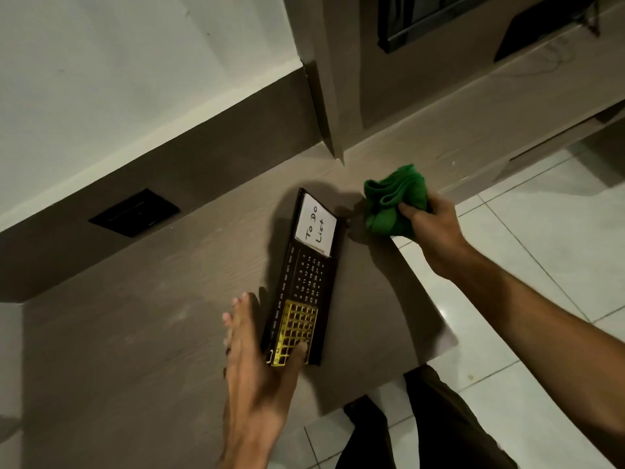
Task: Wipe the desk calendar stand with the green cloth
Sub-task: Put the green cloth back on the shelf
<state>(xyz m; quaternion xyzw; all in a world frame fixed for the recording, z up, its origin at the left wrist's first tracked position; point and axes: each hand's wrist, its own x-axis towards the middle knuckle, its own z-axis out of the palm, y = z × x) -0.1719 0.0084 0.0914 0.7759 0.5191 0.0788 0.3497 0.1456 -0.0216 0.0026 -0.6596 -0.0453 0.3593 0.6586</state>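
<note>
Right hand (436, 228), fingers closed on bunched green cloth (394, 201), just beside far end of calendar stand (306, 275); stand's long axis runs toward left hand (260, 367), open, bracing near end.

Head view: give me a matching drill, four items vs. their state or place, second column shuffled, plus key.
Items:
1. crumpled green cloth
2. black desk calendar stand
3. white "To Do List" note
4. yellow grid date frame

States:
A. at the stand's far end
B. bunched in the right hand
C. lying flat on the brown wooden desk
D. at the stand's near end, under the left hand thumb

Pairs: 1-B, 2-C, 3-A, 4-D
</note>
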